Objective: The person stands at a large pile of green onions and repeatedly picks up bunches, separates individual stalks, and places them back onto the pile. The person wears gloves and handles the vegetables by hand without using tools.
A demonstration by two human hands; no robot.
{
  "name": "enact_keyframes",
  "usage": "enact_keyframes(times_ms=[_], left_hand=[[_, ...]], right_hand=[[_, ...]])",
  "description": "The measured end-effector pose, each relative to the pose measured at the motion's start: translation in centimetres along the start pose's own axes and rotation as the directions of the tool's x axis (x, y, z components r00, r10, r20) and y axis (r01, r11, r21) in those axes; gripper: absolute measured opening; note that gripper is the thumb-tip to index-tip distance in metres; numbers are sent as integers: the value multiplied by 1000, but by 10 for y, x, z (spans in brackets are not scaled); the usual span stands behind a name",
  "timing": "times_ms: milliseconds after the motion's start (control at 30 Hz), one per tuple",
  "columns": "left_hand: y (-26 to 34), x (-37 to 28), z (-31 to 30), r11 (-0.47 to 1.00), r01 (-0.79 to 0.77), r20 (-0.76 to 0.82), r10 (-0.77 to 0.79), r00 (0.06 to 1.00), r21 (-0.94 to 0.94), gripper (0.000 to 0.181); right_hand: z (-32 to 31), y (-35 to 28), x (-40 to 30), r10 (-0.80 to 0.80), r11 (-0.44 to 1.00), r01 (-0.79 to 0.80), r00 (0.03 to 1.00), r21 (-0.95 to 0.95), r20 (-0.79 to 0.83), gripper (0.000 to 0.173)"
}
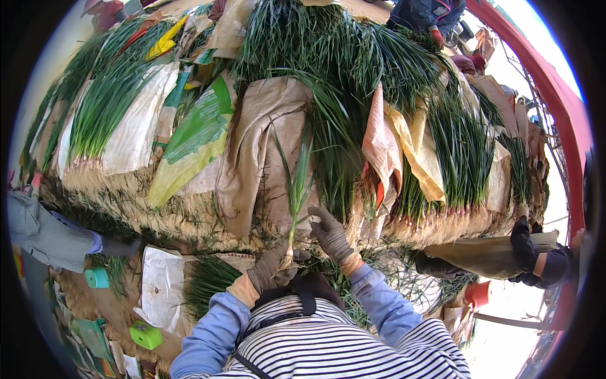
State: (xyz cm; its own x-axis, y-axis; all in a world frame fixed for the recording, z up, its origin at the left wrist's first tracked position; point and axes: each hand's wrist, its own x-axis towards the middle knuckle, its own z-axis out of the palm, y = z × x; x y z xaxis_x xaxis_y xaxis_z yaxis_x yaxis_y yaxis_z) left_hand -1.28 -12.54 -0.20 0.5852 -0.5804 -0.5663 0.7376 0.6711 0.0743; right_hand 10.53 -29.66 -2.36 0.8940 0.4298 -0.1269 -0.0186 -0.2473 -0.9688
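Observation:
Both my hands wear grey-brown work gloves. My left hand [273, 269] grips a single allium plant [292, 227], which looks like green garlic, low on its stem by the pale roots. The plant stands upright, its flat green leaves fanning out away from me. My right hand [331, 234] is beside the stem, its thumb and forefinger on a thin pale leaf strip [304, 219] that runs out from it. Just beyond the plant lies a beige woven sack [270, 142] over the pile. Long green leaves [334, 156] hang down to the right of that sack.
Bunches of similar plants [459, 161] lie along the pile, roots towards me, between sacks. A green and yellow sack [199, 137] drapes at left. Co-workers stand at both sides and the far side. Behind me are plastic stools [146, 334] and a white sack [162, 286].

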Motion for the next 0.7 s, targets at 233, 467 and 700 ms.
enact_keyframes(times_ms=[233,467,700], left_hand=[[-3,12,18,978,-95,71,110,991,-186,27],[2,9,46,930,-367,38,368,929,-28,16],[4,12,24,729,-637,-58,646,761,-251,21]], right_hand=[[-1,-35,-16,-217,756,328,942,-566,257,22],[-95,-9,-17,272,626,-343,938,-700,-216,21],[-153,70,104,-516,-426,-170,852,-889,84,42]])
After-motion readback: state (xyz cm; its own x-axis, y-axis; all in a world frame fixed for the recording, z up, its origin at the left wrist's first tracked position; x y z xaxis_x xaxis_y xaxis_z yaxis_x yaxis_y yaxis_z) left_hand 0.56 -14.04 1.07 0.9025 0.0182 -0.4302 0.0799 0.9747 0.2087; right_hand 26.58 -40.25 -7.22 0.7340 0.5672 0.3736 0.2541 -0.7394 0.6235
